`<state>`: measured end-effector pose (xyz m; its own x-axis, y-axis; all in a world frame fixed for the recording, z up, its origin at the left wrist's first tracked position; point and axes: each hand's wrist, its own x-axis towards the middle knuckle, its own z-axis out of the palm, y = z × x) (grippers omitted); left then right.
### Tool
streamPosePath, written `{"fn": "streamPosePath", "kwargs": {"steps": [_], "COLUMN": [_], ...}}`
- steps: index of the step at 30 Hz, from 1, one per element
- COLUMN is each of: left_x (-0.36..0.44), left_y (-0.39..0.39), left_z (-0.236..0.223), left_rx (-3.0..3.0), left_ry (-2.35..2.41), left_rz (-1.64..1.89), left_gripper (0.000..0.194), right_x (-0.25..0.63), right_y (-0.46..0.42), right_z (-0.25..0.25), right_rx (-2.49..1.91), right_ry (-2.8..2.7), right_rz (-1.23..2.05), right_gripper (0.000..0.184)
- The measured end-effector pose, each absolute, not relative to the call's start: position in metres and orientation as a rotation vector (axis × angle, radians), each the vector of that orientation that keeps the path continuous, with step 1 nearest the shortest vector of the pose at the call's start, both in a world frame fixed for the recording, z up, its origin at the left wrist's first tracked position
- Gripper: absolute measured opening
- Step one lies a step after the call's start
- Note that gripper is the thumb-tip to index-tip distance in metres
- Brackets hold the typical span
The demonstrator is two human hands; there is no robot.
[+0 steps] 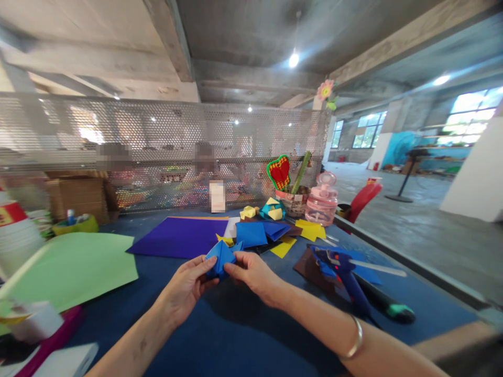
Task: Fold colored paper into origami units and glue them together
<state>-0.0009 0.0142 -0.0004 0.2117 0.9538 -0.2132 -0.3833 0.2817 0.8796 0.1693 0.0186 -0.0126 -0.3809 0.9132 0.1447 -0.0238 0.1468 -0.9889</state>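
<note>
A folded piece of blue paper [221, 257] is held up over the dark blue table, pinched from both sides. On its left edge my left hand [193, 277] is closed, thumb in front and fingers behind. My right hand [251, 272] grips the right edge between thumb and forefinger. Just behind the fold lies a small yellow folded paper piece [225, 240]. Flat blue paper squares [251, 234] and yellow paper squares [283, 247] lie a little beyond my right hand. The fingertips behind the paper are partly hidden.
A glue gun [346, 272] and a green-tipped black tool [387, 301] lie at right. Purple sheets [181, 236] and a light green sheet [78, 267] spread leftward. A pink bottle [321, 201] and a basket [293, 203] stand behind, before a perforated metal screen [157, 131].
</note>
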Motion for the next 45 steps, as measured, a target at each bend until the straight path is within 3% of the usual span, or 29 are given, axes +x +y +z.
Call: {"fn": "streamPosePath", "kwargs": {"steps": [45], "left_x": [-0.0017], "left_y": [0.0145], "left_z": [-0.0015], "left_rx": [0.796], "left_ry": [0.953], "left_rz": [1.087], "left_gripper": [0.004], "right_x": [0.1684], "right_y": [0.0179], "right_z": [-0.0105], "right_rx": [-0.931], "right_ry": [-1.565], "right_rz": [1.369], "right_gripper": [0.036]}}
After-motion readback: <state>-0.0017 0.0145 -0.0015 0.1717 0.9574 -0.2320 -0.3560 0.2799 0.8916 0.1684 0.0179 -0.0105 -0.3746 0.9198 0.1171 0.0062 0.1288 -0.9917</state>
